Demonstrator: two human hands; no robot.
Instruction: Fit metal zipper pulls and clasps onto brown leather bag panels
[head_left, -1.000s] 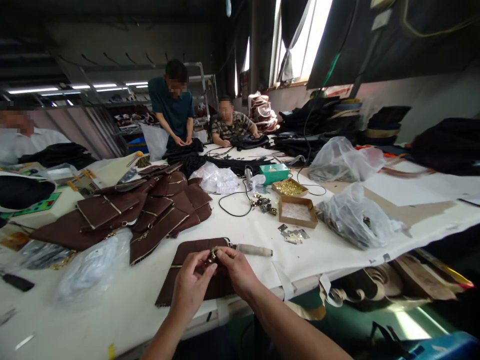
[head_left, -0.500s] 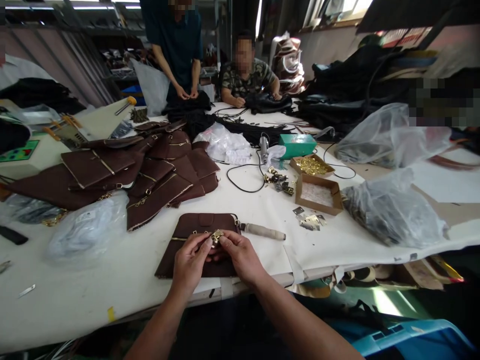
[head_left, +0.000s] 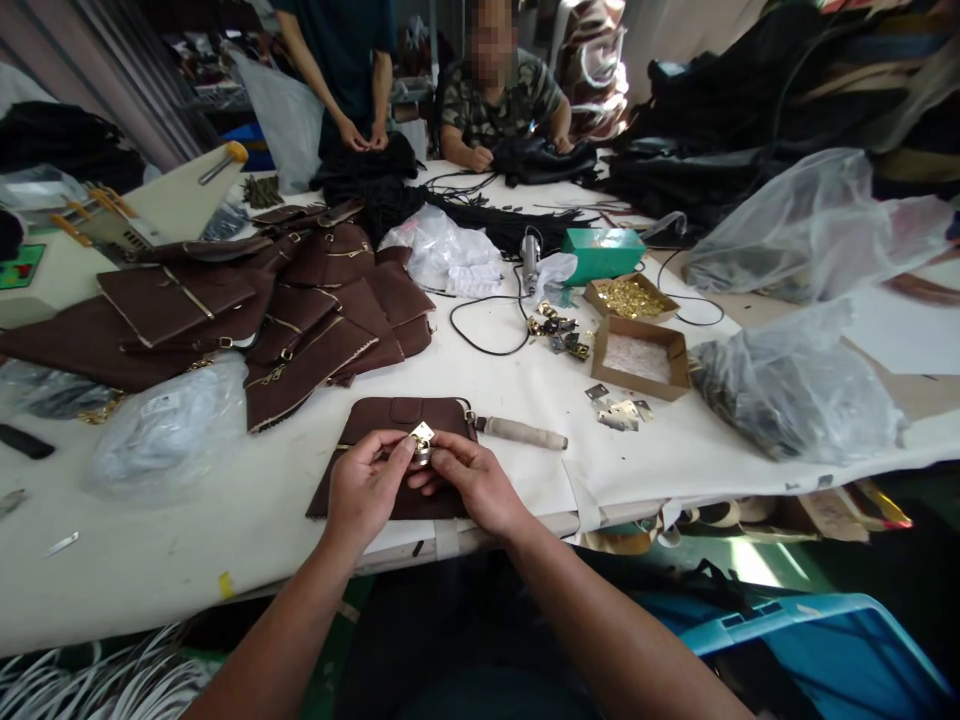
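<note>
Small gold-coloured metal hardware (head_left: 421, 443) is pinched between my two hands, with a flat plate sticking up at its top. My left hand (head_left: 369, 487) grips it from the left with thumb and fingers. From the right, my right hand (head_left: 476, 485) holds it too, its fingers curled. Both hands are above a dark brown leather piece (head_left: 375, 412) with a zipper, lying near the table's front edge. Just right of this leather, a tool with a wrapped handle (head_left: 525, 433) lies on the table.
Brown leather pieces (head_left: 315, 300) are heaped at the left, beside a plastic bag (head_left: 176, 425). Loose metal plates (head_left: 619, 412), a cardboard box (head_left: 641, 358) and a tray of gold parts (head_left: 630, 297) are right. Two people work across the table (head_left: 517, 385).
The view has tilted down, so the table's things appear higher. The metal piece has turned between my fingers, and its flat plate now shows upright.
</note>
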